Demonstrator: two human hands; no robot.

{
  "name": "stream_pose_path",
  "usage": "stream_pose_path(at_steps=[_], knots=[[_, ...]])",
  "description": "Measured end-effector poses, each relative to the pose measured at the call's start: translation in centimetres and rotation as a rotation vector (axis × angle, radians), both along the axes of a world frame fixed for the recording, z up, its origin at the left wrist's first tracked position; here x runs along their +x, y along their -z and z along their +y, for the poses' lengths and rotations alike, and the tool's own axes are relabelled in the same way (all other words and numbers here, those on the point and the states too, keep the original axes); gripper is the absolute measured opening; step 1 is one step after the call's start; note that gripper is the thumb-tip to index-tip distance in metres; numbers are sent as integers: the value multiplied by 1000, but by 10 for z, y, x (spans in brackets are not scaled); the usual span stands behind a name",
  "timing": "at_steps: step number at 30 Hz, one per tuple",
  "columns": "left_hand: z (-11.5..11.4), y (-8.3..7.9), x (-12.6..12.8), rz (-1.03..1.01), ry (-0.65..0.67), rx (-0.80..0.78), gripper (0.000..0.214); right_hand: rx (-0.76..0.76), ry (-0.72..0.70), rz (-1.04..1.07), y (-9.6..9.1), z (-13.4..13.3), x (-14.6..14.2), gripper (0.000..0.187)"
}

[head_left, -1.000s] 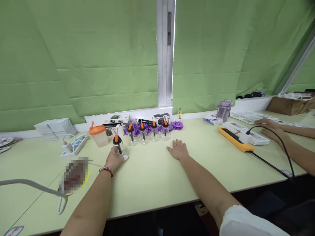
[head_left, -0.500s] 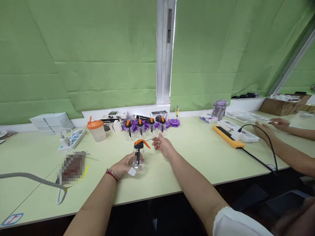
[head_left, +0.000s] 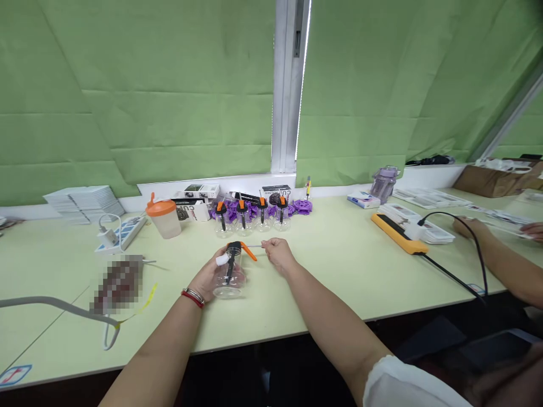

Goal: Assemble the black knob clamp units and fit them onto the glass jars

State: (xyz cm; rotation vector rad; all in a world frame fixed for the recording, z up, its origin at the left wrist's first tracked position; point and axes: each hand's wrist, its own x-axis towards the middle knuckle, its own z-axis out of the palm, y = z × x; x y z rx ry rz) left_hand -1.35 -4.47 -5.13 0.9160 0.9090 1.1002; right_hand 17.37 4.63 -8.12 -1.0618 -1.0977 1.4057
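My left hand [head_left: 209,275] is closed round a clear oil bottle [head_left: 229,285] with a black collar and a long black piece inside. The bottle tilts, its round base facing me. An orange lid part [head_left: 249,251] sticks out to the right of its top. A white wrap [head_left: 222,259] shows on my left thumb. My right hand [head_left: 278,254] pinches a thin pale rod [head_left: 255,246], whose far end reaches the bottle's top. Whether it goes inside, I cannot tell. Behind stand several similar bottles [head_left: 263,221] with orange and black tops.
Purple plastic parts [head_left: 302,207] and small boxes [head_left: 198,211] lie along the wall. On the left are an orange-lidded cup [head_left: 164,219], a power strip [head_left: 127,233] and a grey hanger-like bar [head_left: 51,305]. An orange power strip [head_left: 396,233] lies right, near a co-worker's hands [head_left: 470,228].
The bottle has gone from nearly upright to tilted, base towards me, and the left thumb has moved up near its collar. The right hand is slightly lower, still pinching the rod.
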Motion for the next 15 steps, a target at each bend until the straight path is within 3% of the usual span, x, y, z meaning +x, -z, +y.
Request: stream_pose_path(at_steps=[3,8,11,15], knots=[[3,0,-4,-32,-43,12,66,46,-37,14,0,-3,0,20],[6,3,-7,-44,-44,18,43,-34,-144,77,1,-5,1,28],[7,4,-6,-49,-26,18,36,-99,-122,44,3,-3,1,30],[8,5,-5,-38,-33,18,34,-62,-87,64,5,0,2,21]])
